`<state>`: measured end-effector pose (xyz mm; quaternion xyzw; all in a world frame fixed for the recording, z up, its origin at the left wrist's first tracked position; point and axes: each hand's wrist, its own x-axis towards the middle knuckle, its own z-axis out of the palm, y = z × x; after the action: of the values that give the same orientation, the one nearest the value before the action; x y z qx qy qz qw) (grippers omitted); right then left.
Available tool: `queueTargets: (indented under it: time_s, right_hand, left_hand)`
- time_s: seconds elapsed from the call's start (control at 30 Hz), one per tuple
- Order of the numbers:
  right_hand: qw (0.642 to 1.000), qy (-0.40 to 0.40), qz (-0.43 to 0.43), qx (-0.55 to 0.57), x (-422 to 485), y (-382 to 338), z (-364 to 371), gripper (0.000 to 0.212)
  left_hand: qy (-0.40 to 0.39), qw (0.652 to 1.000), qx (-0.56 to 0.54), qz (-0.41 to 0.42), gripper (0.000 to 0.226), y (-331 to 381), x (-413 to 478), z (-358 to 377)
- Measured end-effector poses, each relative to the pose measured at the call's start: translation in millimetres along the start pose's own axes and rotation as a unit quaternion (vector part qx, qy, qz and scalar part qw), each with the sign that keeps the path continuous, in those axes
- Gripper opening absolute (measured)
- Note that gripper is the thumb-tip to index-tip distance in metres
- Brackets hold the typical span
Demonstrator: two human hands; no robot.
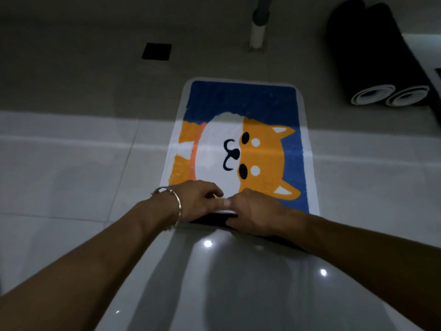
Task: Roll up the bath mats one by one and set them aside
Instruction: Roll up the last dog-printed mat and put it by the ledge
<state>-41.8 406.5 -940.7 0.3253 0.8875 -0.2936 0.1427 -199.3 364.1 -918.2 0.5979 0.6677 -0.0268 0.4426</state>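
Left hand (pixel 199 199) and right hand (pixel 253 211) meet at the near end of the bath mat (pixel 241 139), each grip clenched on its turned-over edge, dark underside showing. Beyond the grip the mat lies flat on the floor (pixel 71 175). Two rolled mats (pixel 377 68) lie far right of the grip.

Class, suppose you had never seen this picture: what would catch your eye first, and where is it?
First, the bright bath mat with an orange cartoon dog on blue, lying flat mid-floor. Next, the left hand and right hand gripping its near edge, where the roll has just begun. Then two dark rolled mats side by side at the upper right.
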Motion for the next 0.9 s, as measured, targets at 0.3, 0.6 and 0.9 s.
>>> queueTargets:
  time_s: [0.3, 0.6, 0.9]
  right_hand:
    - [0.981, -0.074, 0.022, 0.177, -28.5, 29.5, 7.6, 0.015]
    - [0.984, -0.066, 0.023, 0.162, -26.7, 38.3, -12.3, 0.029]
    - [0.985, 0.055, -0.094, -0.131, -38.4, 36.7, 5.9, 0.039]
  left_hand:
    - [-0.050, 0.990, 0.129, -0.021, 0.028, -17.8, -6.0, 14.9]
    - [0.212, 0.888, 0.375, 0.162, 0.083, -7.6, -19.8, 51.7]
    - [0.052, 0.956, 0.277, 0.080, 0.053, 7.5, 2.2, 54.8]
